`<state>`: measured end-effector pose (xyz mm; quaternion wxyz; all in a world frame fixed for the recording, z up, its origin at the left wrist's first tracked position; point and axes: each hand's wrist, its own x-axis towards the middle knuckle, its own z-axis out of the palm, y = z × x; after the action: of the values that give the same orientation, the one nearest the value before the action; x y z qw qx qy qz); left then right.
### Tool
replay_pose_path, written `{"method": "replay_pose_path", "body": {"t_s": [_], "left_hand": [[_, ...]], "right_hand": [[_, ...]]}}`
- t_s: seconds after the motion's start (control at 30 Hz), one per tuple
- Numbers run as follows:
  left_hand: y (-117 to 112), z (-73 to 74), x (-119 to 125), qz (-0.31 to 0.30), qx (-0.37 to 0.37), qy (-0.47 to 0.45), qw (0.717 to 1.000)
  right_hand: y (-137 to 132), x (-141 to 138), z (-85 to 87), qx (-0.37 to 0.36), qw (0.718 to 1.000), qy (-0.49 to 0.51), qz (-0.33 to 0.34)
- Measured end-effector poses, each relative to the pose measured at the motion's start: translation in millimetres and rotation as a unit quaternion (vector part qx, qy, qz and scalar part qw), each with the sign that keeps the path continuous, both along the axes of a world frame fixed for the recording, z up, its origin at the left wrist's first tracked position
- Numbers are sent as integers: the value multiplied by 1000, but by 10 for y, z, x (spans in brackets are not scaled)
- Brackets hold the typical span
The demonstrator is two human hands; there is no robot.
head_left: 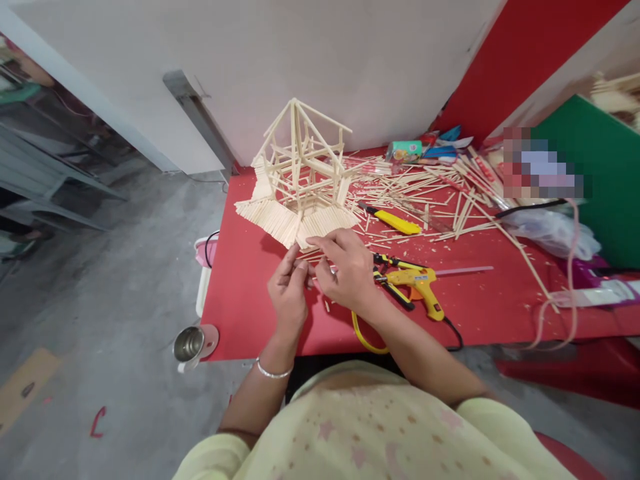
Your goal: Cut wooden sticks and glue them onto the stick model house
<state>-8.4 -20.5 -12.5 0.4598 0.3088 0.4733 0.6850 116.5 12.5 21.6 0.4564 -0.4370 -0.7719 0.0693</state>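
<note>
A small pavilion-like model (295,160) built of thin wooden sticks stands on the red table (235,280). Its skirt of closely laid sticks (273,220) spreads out towards me. At the skirt's near edge, my left hand (289,290) is closed with thumb and fingers pinched together. My right hand (347,270) meets it from the right, fingers curled, its index fingertip by the skirt's corner. Whatever the fingertips hold is too small and hidden to name. Right of my right hand lie a yellow glue gun (423,288) and black-and-yellow pliers (400,293).
Loose wooden sticks (385,190) lie heaped behind a yellow utility knife (397,221). A metal-lined cup (196,343) sits at the left front corner. Plastic bags (555,230) and a green board (595,180) occupy the right side. A white wall (320,53) rises behind the table.
</note>
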Motion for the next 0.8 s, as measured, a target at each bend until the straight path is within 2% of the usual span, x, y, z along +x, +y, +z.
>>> {"method": "replay_pose_path", "body": {"t_s": [0.8], "left_hand": [[14,25,12,2,1,24,1000]], "right_hand": [[45,-66,-15,-29,999,-33,1]]}}
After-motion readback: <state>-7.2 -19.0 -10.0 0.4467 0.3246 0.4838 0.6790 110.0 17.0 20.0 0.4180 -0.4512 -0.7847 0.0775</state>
